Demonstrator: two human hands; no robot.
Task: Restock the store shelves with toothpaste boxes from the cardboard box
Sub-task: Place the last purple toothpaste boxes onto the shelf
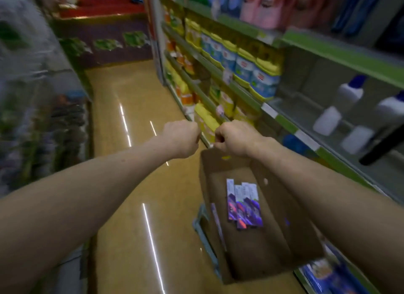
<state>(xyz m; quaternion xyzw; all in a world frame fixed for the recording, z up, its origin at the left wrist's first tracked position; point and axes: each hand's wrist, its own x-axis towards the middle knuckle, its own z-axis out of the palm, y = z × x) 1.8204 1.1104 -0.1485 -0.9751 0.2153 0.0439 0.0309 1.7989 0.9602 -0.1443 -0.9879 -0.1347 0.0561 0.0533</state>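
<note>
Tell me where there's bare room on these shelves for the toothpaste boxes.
Bare shelf runs between the yellow-lidded blue packs and the white bottles. The floor left of the cardboard box is open too. Farther down the aisle the shelves are crowded with yellow packs.

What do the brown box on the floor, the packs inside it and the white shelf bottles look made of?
Cardboard box: brown cardboard, matte; the walls are dull with no shine.
Toothpaste boxes: probably thin printed card with a glossy finish, going by the straight edges and bright purple-and-white faces.
White bottles: likely plastic, smooth and opaque white; motion blur leaves this uncertain.
</note>
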